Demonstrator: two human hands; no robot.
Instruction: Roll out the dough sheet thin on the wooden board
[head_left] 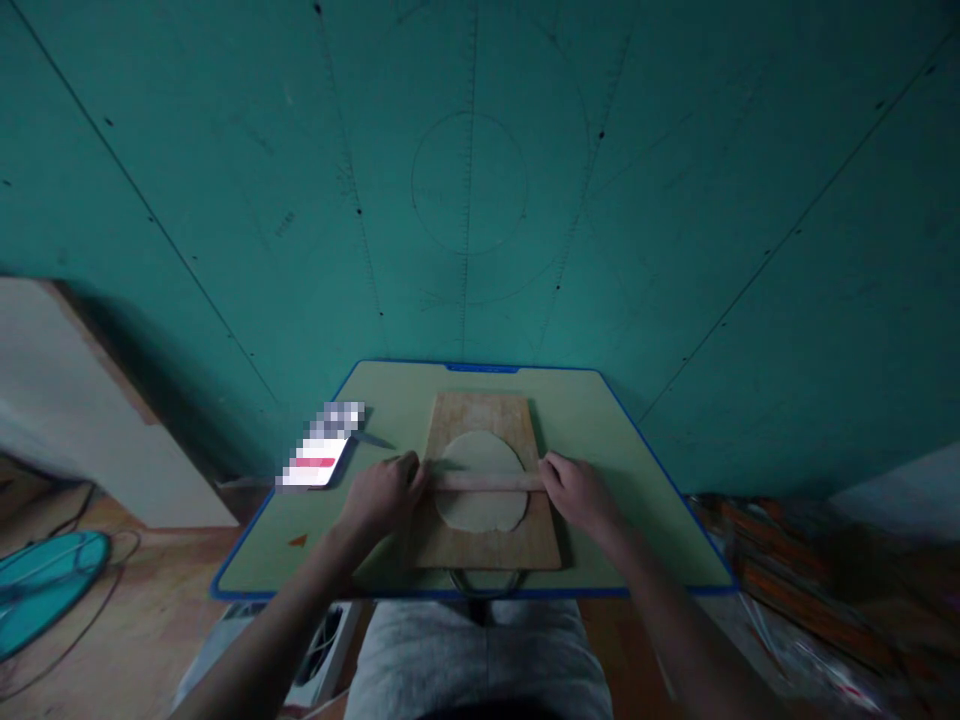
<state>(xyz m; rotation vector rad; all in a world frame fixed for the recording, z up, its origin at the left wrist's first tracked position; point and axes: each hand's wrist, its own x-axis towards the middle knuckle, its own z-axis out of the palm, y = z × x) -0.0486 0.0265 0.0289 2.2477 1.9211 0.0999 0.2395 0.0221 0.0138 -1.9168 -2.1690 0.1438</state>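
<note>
A wooden rolling pin (pixel 484 482) lies crosswise over a flat, roundish sheet of dough (pixel 480 512). My left hand (pixel 384 490) is closed around the pin's left end, and my right hand (pixel 577 488) grips its right end. Under the dough is a wooden cutting board (pixel 487 552), with bare wood showing around the sheet. The dough's edge is slightly uneven at the lower right. A dark metal handle (pixel 484 585) sticks out from the board's near end.
The board lies on a pale green table (pixel 622 540) with a blue rim. A lit phone (pixel 319 450) rests at the left, with a knife blade (pixel 375 440) beside it. A small orange scrap (pixel 298 541) lies nearer. A green wall (pixel 480 230) rises behind the table.
</note>
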